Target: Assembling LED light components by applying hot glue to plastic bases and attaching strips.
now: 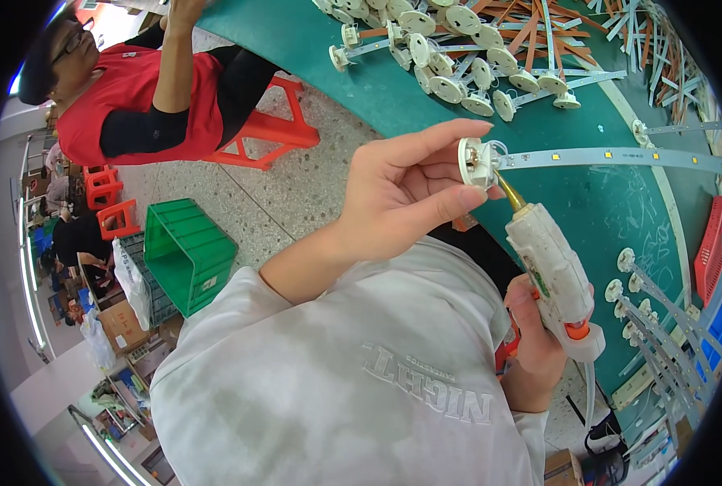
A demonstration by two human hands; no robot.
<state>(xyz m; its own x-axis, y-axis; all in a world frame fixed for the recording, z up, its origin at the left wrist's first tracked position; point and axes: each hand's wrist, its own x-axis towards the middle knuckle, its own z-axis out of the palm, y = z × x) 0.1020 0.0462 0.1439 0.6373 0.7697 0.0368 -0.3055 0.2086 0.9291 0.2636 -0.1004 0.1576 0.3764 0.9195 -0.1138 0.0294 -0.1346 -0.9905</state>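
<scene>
My left hand [401,182] is closed on the white round end cap [476,164] of an LED strip, pinching it between thumb and fingers. From the cap a long pale LED strip [612,157] with small yellow chips runs off to the right over the table. My right hand [535,348] grips a glue gun [551,259] wrapped in white, its cord hanging down below. The brass nozzle [510,193] points up at the cap, close to where the strip joins it. Whether the tip touches cannot be made out.
The green table [539,130] bears a heap of capped strips [450,57] and loose brown strips [531,36] at the far side. More capped strips [661,340] lie at right, near a red basket [709,243]. At left are a seated person [150,113] and a green crate [187,255].
</scene>
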